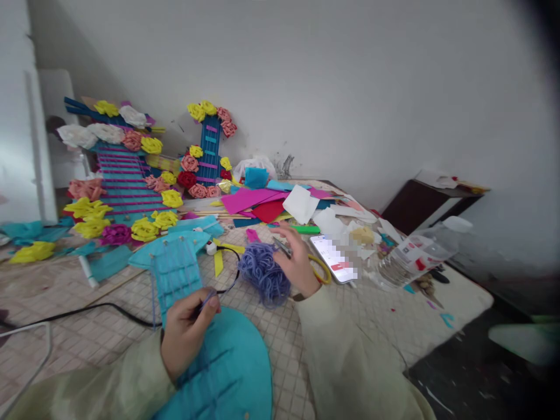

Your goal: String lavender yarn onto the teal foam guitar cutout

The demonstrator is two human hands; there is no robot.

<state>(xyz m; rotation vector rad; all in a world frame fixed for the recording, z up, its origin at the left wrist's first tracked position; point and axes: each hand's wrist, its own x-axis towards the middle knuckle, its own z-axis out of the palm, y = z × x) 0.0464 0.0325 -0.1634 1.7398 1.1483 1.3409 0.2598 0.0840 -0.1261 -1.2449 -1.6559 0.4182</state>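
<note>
My left hand is closed, pinching a strand of purple yarn between thumb and fingers above a turquoise guitar-shaped craft piece. Purple strands run over the piece's neck and body. Just beyond, a loose tangle of purple yarn lies on the table. My right hand is at the tangle's right side, fingers stretched and apart, over a pair of scissors with yellow handles. The metal blades show between thumb and forefinger; whether the palm touches them is hidden.
Two flower-trimmed craft pieces, a larger one and a smaller one, lean at the back. Coloured paper sheets are heaped behind my hands. A lit phone and a clear plastic bottle are to the right. A black cable crosses the left.
</note>
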